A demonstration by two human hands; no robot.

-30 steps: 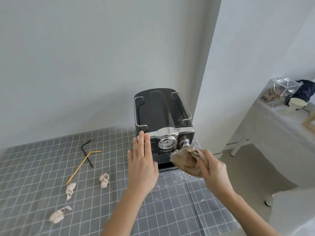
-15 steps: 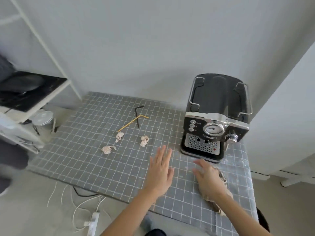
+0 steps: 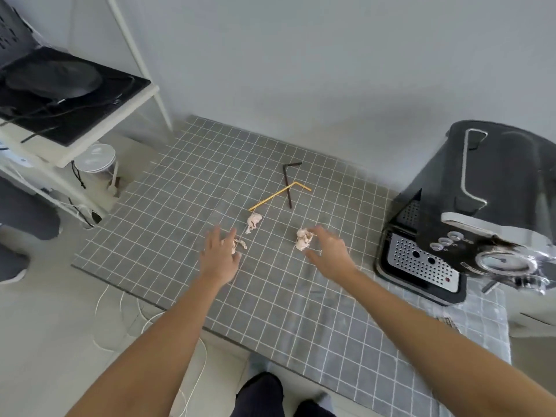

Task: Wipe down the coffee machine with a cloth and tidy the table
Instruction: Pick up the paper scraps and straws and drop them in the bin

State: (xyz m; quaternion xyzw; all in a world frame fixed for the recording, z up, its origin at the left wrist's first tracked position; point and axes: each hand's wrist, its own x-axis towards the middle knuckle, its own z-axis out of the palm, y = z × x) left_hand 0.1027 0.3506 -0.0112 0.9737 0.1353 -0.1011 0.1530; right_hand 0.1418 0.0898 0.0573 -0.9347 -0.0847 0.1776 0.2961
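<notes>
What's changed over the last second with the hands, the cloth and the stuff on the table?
The right hand let go of the cloth, which is now out of sight. Both hands moved left from the coffee machine to the paper scraps; the left hand reaches one too. Scraps and straws stayed put.

Grid-patterned table point(image 3: 180, 266) is carrying three crumpled paper wads point(image 3: 303, 239), a yellow straw point(image 3: 278, 194), a black straw point(image 3: 288, 183) mid-table; coffee machine point(image 3: 469, 224) is sitting far right.
</notes>
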